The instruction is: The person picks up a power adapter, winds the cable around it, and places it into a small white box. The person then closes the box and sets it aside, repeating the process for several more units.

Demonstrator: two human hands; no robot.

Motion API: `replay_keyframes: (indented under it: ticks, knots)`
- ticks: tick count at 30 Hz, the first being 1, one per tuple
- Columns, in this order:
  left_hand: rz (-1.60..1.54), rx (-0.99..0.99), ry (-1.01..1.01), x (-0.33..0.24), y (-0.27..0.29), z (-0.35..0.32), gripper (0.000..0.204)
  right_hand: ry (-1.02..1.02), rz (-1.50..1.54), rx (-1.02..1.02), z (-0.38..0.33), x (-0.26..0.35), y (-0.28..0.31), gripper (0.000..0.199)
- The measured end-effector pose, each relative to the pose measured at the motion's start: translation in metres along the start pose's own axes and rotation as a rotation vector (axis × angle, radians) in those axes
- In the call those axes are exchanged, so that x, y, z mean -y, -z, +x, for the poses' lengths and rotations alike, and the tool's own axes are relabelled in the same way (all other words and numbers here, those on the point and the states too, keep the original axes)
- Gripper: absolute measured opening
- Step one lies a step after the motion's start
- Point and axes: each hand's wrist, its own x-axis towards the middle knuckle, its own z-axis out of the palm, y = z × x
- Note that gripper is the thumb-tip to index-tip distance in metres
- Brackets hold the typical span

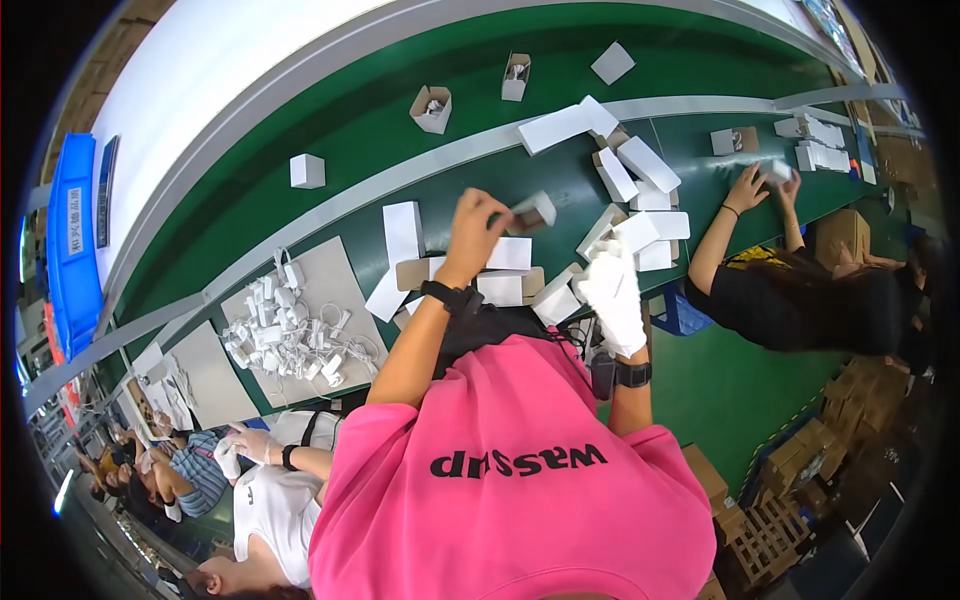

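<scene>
My bare left hand (474, 236), with a dark watch on its wrist, is raised over the green work table (556, 184). Its thumb and fingers pinch together at the near edge of a small white box (536, 211), which is tilted, smeared by motion and shows a brown side. My right hand (614, 298) wears a white glove and reaches onto several white boxes (657, 224) at the table's near edge. White glove and white cardboard blend, so its fingers are hard to make out. Between my hands lie more white boxes (508, 254), some with brown flaps.
A heap of white adapters with cables (285, 325) covers a grey board at left. Beyond a metal rail (380, 188), a green belt carries open boxes (432, 108) with contents inside. A co-worker (800, 285) handles a box at right; another (270, 500) sits at left.
</scene>
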Motion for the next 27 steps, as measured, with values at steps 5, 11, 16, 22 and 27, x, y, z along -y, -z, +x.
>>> replay_keyframes:
  ticks: [5,11,16,22,27]
  knots:
    - [0.157,-0.11,0.061,0.014,0.016,0.019,0.024,0.162,-0.527,0.534,0.049,-0.029,-0.041,0.067]
    - [-0.147,0.018,0.152,0.04,0.002,0.024,0.026,0.223,-0.834,0.377,0.109,-0.078,-0.062,0.053]
    - [-0.163,0.019,0.129,0.051,-0.002,0.023,0.03,0.057,-1.27,0.467,0.13,-0.074,-0.08,0.041]
    - [-0.152,-0.071,0.147,0.04,-0.007,0.033,0.03,0.321,-1.395,0.237,0.132,-0.089,-0.088,0.031]
    - [-0.166,-0.181,0.171,0.046,-0.011,0.037,0.026,0.412,-1.338,0.096,0.123,-0.081,-0.094,0.027]
